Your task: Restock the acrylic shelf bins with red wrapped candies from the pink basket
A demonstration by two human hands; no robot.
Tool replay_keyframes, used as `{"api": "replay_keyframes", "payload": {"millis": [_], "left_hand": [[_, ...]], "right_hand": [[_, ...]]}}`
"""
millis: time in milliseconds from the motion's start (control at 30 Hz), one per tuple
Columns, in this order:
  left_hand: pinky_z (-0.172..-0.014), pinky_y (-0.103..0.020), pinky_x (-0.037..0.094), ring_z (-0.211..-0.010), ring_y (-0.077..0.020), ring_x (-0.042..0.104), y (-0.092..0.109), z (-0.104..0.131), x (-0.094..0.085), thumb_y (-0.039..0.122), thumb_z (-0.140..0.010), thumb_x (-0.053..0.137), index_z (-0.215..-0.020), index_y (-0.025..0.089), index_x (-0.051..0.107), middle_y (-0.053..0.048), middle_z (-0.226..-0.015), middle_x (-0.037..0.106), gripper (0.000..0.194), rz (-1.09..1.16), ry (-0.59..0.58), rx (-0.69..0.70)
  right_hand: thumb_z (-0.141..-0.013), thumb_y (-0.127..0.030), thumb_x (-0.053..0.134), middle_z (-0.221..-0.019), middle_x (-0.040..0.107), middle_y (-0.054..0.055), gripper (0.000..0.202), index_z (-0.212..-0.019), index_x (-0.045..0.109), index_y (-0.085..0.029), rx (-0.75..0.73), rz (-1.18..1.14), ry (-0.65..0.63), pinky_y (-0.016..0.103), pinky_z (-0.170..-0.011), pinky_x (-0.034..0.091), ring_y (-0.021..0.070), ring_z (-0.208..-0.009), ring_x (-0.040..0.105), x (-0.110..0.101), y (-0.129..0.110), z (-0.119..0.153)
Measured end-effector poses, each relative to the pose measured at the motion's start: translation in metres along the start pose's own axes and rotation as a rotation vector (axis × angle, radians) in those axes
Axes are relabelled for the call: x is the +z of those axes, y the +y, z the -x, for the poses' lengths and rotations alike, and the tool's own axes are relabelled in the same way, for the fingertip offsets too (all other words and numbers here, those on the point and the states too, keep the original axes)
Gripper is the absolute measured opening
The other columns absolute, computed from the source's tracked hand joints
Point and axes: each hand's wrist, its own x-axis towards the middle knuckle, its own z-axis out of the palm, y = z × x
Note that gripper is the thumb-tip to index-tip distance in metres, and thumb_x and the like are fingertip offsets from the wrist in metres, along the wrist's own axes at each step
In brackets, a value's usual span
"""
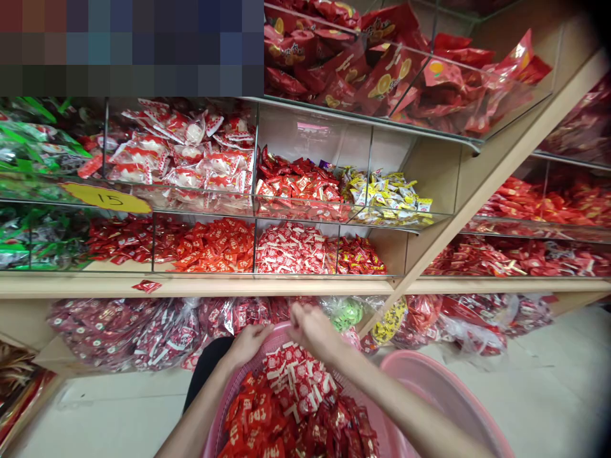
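Note:
A pink perforated basket (220,407) at the bottom centre holds wrapped candies: orange-red packets (248,413) at the left, red-and-white ones (300,375) at the top and dark red ones (341,423) at the right. My left hand (249,343) grips the basket's upper left rim. Over the far rim is my right hand (312,327), its fingers curled in and blurred; whatever they hold, if anything, is hidden.
Divided shelves of candy have a front ledge (267,287) with one red packet (147,286) on it. Filled bags (105,331) lie beneath. A second pink tub (449,381) stands right of the basket. A slanting wooden post (468,197) divides the shelves.

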Motion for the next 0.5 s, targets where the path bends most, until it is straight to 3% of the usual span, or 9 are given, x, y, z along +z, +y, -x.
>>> {"api": "replay_keyframes", "payload": {"millis": [100, 200, 333, 500], "left_hand": [[-0.055, -0.023, 0.030, -0.057, -0.0129, 0.043, 0.004, 0.001, 0.000, 0.063, -0.071, 0.037, -0.066, 0.014, 0.058, 0.001, -0.059, 0.053, 0.053, 0.015, 0.012, -0.028], [-0.055, -0.023, 0.030, -0.057, -0.0138, 0.044, 0.006, 0.002, 0.001, 0.065, -0.068, 0.038, -0.065, 0.014, 0.059, 0.001, -0.057, 0.052, 0.056, 0.016, 0.035, -0.062], [-0.054, -0.024, 0.029, -0.055, -0.0132, 0.042, 0.005, 0.003, 0.000, 0.066, -0.067, 0.039, -0.062, 0.014, 0.059, 0.002, -0.054, 0.050, 0.056, 0.016, 0.054, -0.058], [-0.054, -0.024, 0.029, -0.056, -0.0131, 0.042, 0.003, 0.002, 0.000, 0.067, -0.066, 0.041, -0.060, 0.015, 0.057, 0.002, -0.054, 0.049, 0.055, 0.000, 0.072, -0.069]], "right_hand": [[-0.081, -0.021, 0.043, -0.076, 0.054, 0.002, 0.005, -0.085, 0.042, -0.019, -0.022, 0.017, 0.198, 0.023, -0.060, 0.033, 0.0136, -0.069, 0.049, -0.050, 0.020, -0.036], [-0.080, -0.017, 0.042, -0.077, 0.055, 0.004, 0.008, -0.089, 0.042, -0.018, 0.063, 0.181, 0.296, 0.025, -0.061, 0.032, 0.0162, -0.072, 0.049, -0.075, 0.040, -0.067], [-0.079, -0.012, 0.042, -0.087, 0.057, 0.008, 0.012, -0.091, 0.042, -0.016, 0.092, 0.361, 0.268, 0.027, -0.064, 0.032, 0.0201, -0.081, 0.049, -0.073, 0.053, -0.091], [-0.083, -0.009, 0.034, -0.089, 0.058, 0.010, 0.017, -0.094, 0.043, -0.016, 0.094, 0.482, 0.262, 0.029, -0.067, 0.031, 0.0218, -0.084, 0.049, -0.058, 0.057, -0.102]]}}
